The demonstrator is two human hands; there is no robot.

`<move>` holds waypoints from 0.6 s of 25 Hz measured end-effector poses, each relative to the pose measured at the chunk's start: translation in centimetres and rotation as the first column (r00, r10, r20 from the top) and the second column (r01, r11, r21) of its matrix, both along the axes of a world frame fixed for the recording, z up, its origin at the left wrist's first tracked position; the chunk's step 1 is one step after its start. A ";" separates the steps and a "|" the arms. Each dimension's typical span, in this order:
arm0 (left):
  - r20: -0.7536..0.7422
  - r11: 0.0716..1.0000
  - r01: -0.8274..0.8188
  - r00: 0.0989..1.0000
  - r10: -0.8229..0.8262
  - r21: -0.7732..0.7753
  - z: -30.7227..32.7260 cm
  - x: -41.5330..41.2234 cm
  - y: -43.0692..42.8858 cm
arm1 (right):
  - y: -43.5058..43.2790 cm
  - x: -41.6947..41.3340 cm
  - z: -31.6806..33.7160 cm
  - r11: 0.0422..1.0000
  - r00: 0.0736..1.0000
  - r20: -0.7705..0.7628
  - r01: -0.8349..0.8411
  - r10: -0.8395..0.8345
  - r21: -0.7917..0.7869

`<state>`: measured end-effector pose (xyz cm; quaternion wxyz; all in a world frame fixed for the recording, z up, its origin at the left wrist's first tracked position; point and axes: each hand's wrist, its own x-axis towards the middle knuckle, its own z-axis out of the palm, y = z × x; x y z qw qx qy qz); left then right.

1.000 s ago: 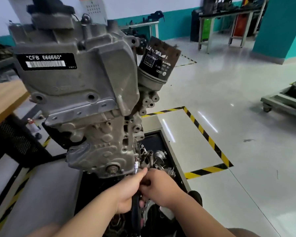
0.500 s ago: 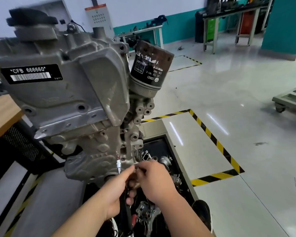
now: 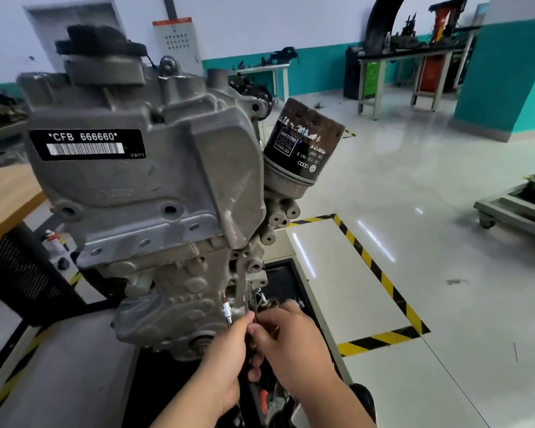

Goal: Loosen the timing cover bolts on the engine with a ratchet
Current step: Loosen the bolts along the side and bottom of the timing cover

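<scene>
We hold the ratchet (image 3: 227, 312) upright at the lower right corner of the engine (image 3: 155, 193), its silver tip just beside the timing cover (image 3: 179, 307). Our left hand (image 3: 224, 362) wraps round its shaft. Our right hand (image 3: 294, 344) curls against the left, but we cannot tell what it grasps.

The engine (image 3: 155, 196) in the middle is grey metal, dull and rough. The filter (image 3: 303, 140) just right of it is black metal with rusty, peeling paint. The sticker (image 3: 87, 145) at upper left is smooth and a bit shiny. The ratchet (image 3: 226, 312) tip is bright, shiny metal. The floor (image 3: 414, 211) on the right is glossy. The table (image 3: 3, 196) at the left edge is smooth wood
</scene>
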<state>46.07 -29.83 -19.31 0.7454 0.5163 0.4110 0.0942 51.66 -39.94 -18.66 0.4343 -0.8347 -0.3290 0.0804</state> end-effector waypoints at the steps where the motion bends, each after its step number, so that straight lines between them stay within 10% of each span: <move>1: 0.002 1.000 -0.024 1.000 0.024 -0.012 0.0 0.0 0.0 | 0.1 -0.2 0.0 1.000 1.000 0.026 0.005 -0.004 -0.025; 15: 0.088 0.991 0.038 0.996 -0.027 -0.127 1.6 1.7 0.6 | 0.8 0.9 0.6 0.991 0.991 0.057 0.117 -0.120 0.062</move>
